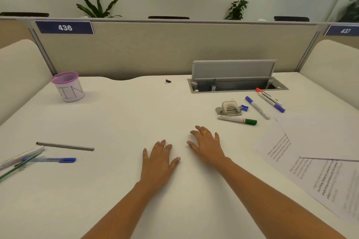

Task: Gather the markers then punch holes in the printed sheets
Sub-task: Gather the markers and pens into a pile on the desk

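My left hand (158, 163) and my right hand (206, 146) lie flat on the white desk (124, 122), fingers spread, holding nothing. Beyond my right hand lie a green-capped marker (237, 120), a blue-capped marker (256, 107), and a red-capped marker (267, 96) alongside a second blue one (272, 103). A grey hole punch (229, 109) stands just above the green marker, with a loose blue cap (244, 107) beside it. Printed sheets (318, 169) lie at the right edge. A purple mesh cup (68, 87) with a paper label stands at the far left.
At the left edge lie a grey rod (65, 146), a blue pen (52, 159) and other pens (19, 158). An open cable hatch (237, 81) is set into the desk's back right. A small binder clip (168, 81) lies near the partition (155, 48).
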`<action>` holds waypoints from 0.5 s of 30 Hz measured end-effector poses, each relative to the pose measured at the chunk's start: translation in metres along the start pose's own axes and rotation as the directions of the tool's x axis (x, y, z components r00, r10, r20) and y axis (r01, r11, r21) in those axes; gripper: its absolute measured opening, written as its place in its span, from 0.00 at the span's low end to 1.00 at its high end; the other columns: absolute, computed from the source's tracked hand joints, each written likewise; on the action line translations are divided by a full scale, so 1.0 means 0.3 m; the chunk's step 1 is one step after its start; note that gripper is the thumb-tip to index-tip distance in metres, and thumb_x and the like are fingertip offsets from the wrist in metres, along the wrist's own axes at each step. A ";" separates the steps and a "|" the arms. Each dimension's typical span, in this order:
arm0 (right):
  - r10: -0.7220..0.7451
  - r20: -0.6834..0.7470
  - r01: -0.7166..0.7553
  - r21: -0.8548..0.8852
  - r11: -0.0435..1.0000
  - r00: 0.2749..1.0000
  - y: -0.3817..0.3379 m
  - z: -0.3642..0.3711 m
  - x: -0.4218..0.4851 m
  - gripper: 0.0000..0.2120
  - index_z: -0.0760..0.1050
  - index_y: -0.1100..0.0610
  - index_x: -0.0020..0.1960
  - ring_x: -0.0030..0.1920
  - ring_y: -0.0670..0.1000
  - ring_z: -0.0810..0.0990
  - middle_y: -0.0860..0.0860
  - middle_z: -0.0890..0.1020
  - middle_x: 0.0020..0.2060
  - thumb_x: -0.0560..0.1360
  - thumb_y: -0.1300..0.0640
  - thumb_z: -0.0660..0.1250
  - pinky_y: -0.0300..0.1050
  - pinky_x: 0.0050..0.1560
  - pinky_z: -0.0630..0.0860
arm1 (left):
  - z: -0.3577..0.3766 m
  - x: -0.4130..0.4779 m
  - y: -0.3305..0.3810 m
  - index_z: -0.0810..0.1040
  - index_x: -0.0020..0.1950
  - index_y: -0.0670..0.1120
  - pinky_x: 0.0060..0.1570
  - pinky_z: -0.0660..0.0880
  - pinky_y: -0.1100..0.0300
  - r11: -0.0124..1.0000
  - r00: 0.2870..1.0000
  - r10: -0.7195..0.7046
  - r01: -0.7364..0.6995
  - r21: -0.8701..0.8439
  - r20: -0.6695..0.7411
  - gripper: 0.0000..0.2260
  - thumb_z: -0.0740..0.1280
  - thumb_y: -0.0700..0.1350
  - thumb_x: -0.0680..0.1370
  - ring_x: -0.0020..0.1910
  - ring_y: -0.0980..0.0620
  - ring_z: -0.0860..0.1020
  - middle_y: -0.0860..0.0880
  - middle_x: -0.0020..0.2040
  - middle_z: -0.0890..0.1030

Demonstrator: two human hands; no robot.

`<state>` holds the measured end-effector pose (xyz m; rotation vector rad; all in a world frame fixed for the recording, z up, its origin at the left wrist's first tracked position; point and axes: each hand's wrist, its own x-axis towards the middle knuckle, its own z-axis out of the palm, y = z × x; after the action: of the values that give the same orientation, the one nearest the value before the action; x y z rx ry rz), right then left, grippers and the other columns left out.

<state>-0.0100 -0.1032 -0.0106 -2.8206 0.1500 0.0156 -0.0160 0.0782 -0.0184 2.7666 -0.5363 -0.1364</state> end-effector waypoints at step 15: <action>0.224 -0.149 -0.216 0.072 0.974 0.963 0.554 -0.339 0.211 0.19 0.66 0.58 0.70 0.70 0.55 0.67 0.55 0.68 0.71 0.79 0.59 0.60 0.47 0.71 0.63 | 0.051 0.336 0.499 0.59 0.74 0.47 0.71 0.54 0.59 0.946 0.946 0.322 -0.323 0.041 0.020 0.21 0.55 0.48 0.81 0.75 0.52 0.56 0.50 0.76 0.57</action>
<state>0.0349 -0.2984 0.0326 -2.7337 0.4921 -0.1574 0.0229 -0.0960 0.0128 2.6754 -0.9968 -0.0668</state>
